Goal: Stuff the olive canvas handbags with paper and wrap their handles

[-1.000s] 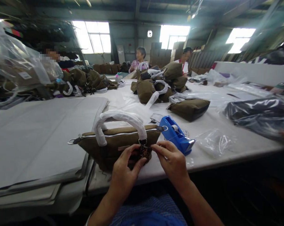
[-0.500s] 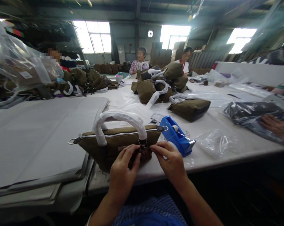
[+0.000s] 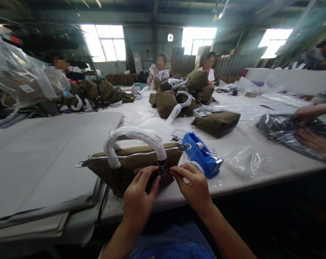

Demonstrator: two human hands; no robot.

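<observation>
An olive handbag (image 3: 98, 169) with a silver zip stands upright at the table's front edge, its handles (image 3: 135, 133) wrapped in white. A small dark patterned tag (image 3: 166, 178) hangs from the ring at the right foot of the handle. My left hand (image 3: 141, 190) pinches the tag's left side, thumb and fingers together in front of the bag. From the right, my right hand (image 3: 193, 183) pinches the tag's upper right edge. A blue tape dispenser (image 3: 202, 154) sits just beyond my right hand, beside the bag's right end.
Large white sheets (image 3: 44, 158) lie stacked at left. Behind are a pile of olive bags (image 3: 179, 97), a single bag (image 3: 218, 124) and clear plastic (image 3: 244, 162). At right, a person's hands (image 3: 314, 140) touch a plastic-wrapped item (image 3: 276, 129). More people stand behind.
Both my hands keep their pinch on the tag, almost unmoved. At right, the other person's second hand has come onto the wrapped item. The view has shifted slightly.
</observation>
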